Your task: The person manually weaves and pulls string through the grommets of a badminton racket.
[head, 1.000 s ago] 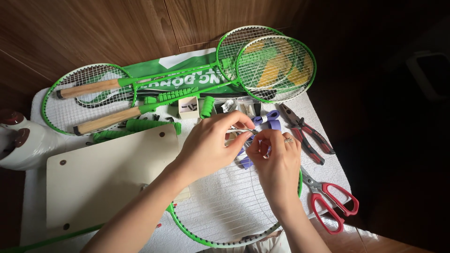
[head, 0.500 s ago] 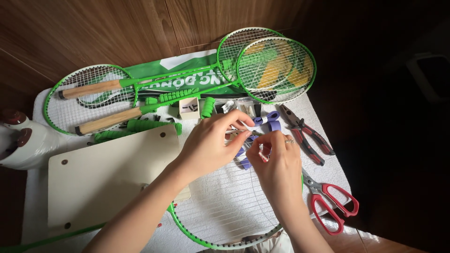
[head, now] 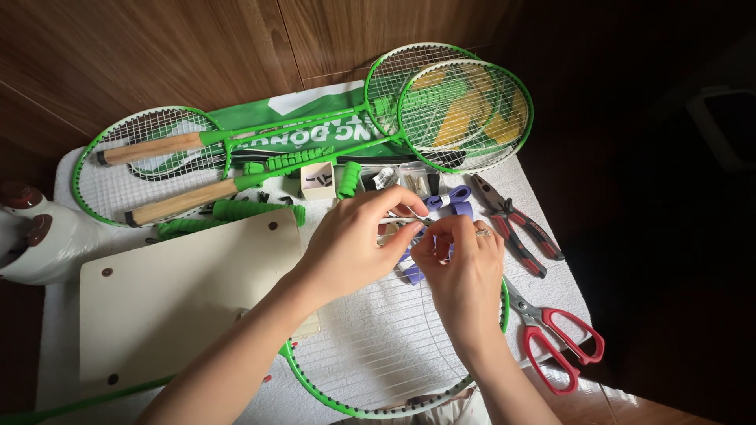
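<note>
My left hand [head: 350, 248] and my right hand [head: 465, 275] meet over the upper rim of a green badminton racket [head: 315, 387] that lies in front of me with its white strings [head: 370, 346] facing up. The left fingers pinch a small metal tool [head: 403, 220] with its tip pointing right. My right thumb and forefinger pinch a thin loose racket string [head: 428, 315] that runs down across the racket face. The right hand has a ring on one finger. Purple grip tape rolls [head: 450, 200] lie just behind the fingers.
Red-handled scissors [head: 563, 340] and red-black pliers [head: 520, 227] lie to the right. A beige board [head: 181, 291] covers the left. More green rackets [head: 465, 110] [head: 150, 161], a green bag [head: 315, 130], green grip pieces [head: 236, 211] and a small box [head: 317, 181] sit behind. A white object [head: 35, 240] stands far left.
Both hands stay together over the racket rim. The right fingers dipped slightly and came back up close to the tool tip.
</note>
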